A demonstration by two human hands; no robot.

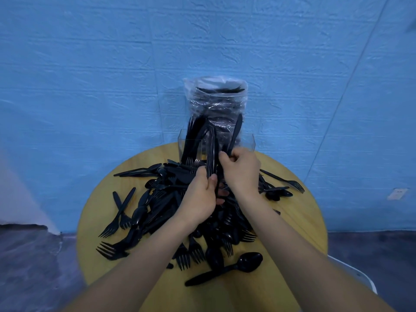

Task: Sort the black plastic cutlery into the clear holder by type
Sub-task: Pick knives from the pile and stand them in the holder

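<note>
Above the heap of black plastic cutlery on the round yellow wooden counter, both of your hands are busy at once. Your left hand has its grip closed round a bundle of black plastic pieces held upright, their tops too tangled to sort by eye. Your right hand pinches the handle of a single black plastic knife, whose blade rises in front of the clear plastic holder at the far edge of the counter. That holder already has some cutlery standing in its left part; behind it stands a crinkled clear plastic bag of more black pieces.

You seem to be mid-sort, separating the knife from the bundle. Next, you'd likely carry it over the holder's rim and lower it handle first into the compartment for knives; which compartment that is cannot be told from here.
</note>
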